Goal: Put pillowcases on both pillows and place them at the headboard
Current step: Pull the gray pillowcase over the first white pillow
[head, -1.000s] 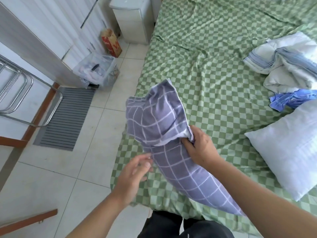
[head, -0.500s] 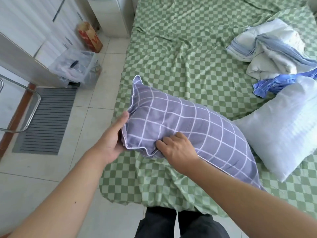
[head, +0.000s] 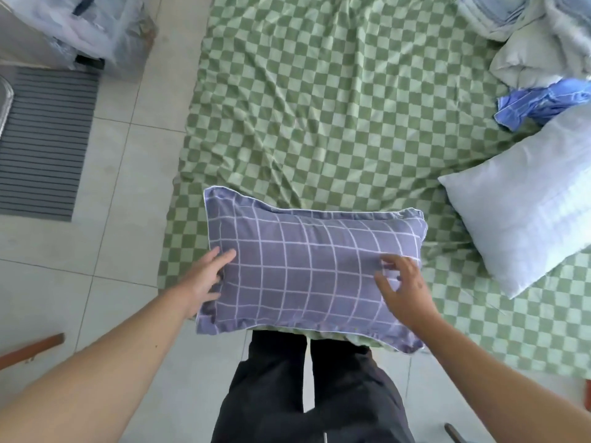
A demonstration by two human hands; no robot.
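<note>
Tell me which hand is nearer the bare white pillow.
Right. The right hand sits on the cased pillow's end beside the white pillow; the left hand holds the far end.

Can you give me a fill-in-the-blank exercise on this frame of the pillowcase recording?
1. The purple grid pillow lies on a bed sheet checked in ____.
2. The bare pillow to its right is ____.
3. The left hand rests at the cased pillow's ____ end; the right hand hovers opposite.

Answers: green; white; left

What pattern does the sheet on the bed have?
The bed sheet has a checkerboard of light and darker green squares, clearest in the head view.
</note>
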